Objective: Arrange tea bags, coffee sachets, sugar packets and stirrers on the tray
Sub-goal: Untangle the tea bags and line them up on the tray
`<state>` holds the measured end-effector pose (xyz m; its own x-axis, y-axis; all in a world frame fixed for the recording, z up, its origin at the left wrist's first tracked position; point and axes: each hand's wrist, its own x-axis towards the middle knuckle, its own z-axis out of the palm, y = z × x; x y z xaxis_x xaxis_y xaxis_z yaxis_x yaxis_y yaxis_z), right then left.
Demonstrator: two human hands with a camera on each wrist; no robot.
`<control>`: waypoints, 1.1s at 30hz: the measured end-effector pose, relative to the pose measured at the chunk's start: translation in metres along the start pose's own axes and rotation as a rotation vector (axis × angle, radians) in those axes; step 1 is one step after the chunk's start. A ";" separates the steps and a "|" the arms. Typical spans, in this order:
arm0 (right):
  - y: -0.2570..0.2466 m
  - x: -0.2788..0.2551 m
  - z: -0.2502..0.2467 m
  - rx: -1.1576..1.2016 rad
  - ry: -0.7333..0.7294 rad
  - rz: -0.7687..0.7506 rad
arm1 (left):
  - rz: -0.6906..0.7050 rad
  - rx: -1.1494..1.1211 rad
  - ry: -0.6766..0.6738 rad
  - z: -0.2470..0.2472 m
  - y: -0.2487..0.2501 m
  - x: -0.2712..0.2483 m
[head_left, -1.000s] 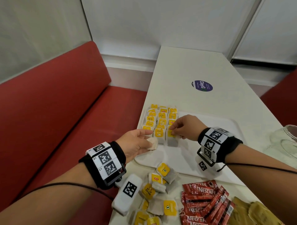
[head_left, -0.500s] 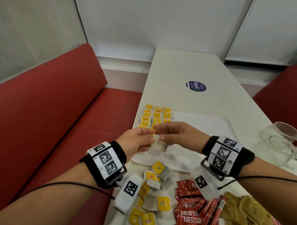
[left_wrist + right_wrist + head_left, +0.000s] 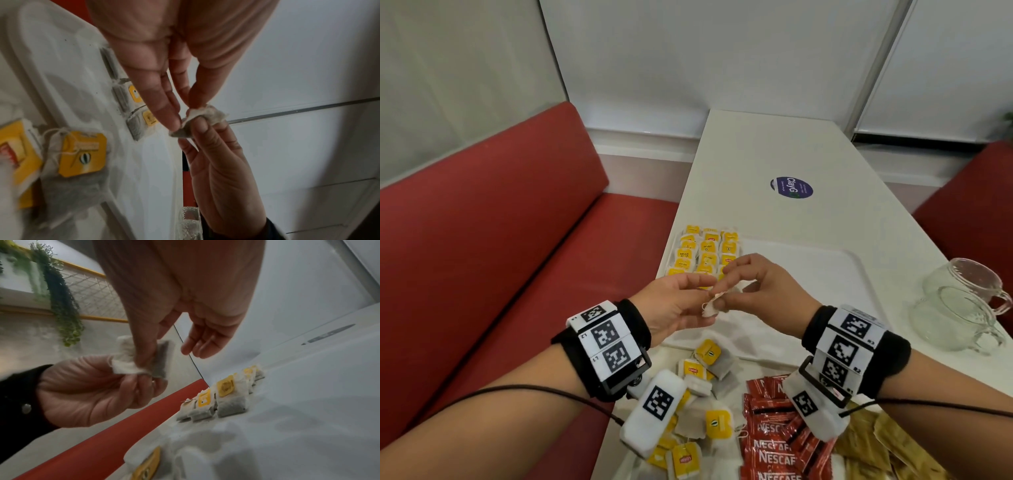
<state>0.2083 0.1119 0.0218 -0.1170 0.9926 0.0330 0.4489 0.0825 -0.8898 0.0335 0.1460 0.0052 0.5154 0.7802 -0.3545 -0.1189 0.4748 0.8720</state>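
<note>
A small white tea bag (image 3: 711,306) with no tag showing hangs just above the near left part of the white tray (image 3: 808,274). My left hand (image 3: 707,298) and right hand (image 3: 724,291) meet over it, and each pinches it with thumb and fingertips. The left wrist view shows the crumpled tea bag (image 3: 203,113) between both hands' fingertips. From the right wrist, the tea bag (image 3: 127,365) looks folded, dark tea at one end. Three neat rows of yellow-tagged tea bags (image 3: 705,250) fill the tray's left side.
Several loose tea bags (image 3: 709,394) lie piled at the table's near edge, with red Nescafe sachets (image 3: 774,448) and brown packets (image 3: 876,445) to their right. Two glass mugs (image 3: 962,308) stand right of the tray. A red bench (image 3: 500,257) runs along the left.
My right hand left the tea bag rows on the tray and came across to my left hand. Both hands now pinch the tea bag that the left one held alone.
</note>
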 end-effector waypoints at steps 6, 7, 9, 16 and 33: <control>-0.001 -0.005 -0.006 0.157 -0.194 -0.005 | -0.015 0.212 -0.274 0.000 0.008 -0.011; -0.001 -0.006 -0.007 0.194 -0.228 -0.002 | -0.026 0.179 -0.317 0.001 0.008 -0.013; -0.001 -0.009 -0.008 0.269 -0.284 -0.008 | -0.051 0.115 -0.386 0.003 0.009 -0.015; 0.002 -0.009 -0.009 0.319 -0.237 -0.002 | -0.072 0.072 -0.338 0.000 0.011 -0.015; 0.002 0.027 0.001 0.036 -0.041 0.126 | 0.025 0.130 0.242 -0.021 0.006 -0.008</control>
<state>0.2054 0.1392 0.0203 -0.0979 0.9904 -0.0979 0.4304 -0.0466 -0.9014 0.0112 0.1515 0.0062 0.2943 0.8730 -0.3889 -0.0109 0.4099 0.9121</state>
